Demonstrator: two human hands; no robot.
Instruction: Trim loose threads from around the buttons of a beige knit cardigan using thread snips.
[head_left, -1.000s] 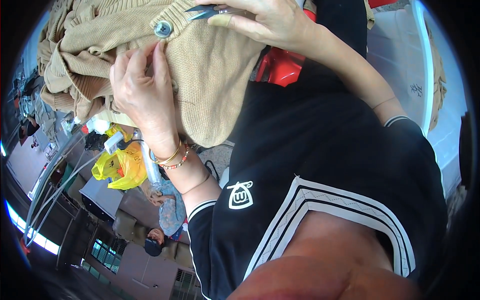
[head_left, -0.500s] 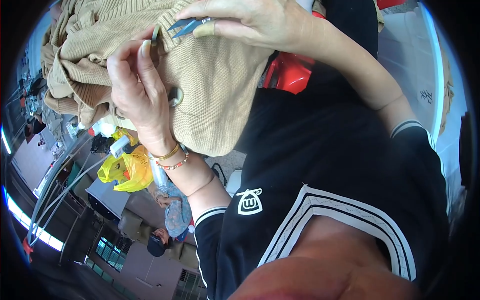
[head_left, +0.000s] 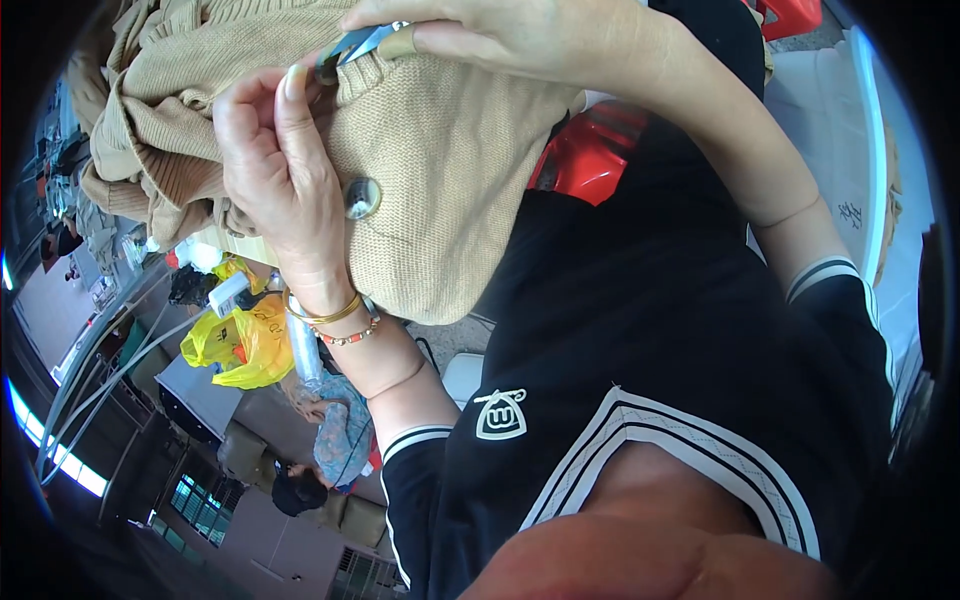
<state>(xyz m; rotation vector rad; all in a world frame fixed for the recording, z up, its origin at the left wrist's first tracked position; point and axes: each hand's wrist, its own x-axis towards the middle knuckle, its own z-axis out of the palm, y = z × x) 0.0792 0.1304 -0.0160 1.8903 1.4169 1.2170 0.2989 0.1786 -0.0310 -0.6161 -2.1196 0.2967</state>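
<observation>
A beige knitted cardigan [head_left: 430,170] lies bunched in front of me, ribbed along some edges. My left hand [head_left: 285,165] is closed, thumb and forefinger pinching a dark round button [head_left: 327,68] at the ribbed edge. In my right hand [head_left: 510,38] are small blue thread snips [head_left: 362,42], their blades at that button; whether they touch a thread is too small to tell. My right thumb wears a tan finger cover [head_left: 399,42]. Another round button [head_left: 362,198] sits on the knit below my left hand.
A red plastic stool [head_left: 590,155] shows beside the cardigan. To the right stands a large whitish plastic bin [head_left: 825,130]. Yellow plastic bags [head_left: 245,345] and a clear bottle [head_left: 303,350] are at the left, with another person [head_left: 340,430] sitting beyond.
The snips have moved left, bringing their blades to the button in my left hand. The second button now shows more fully.
</observation>
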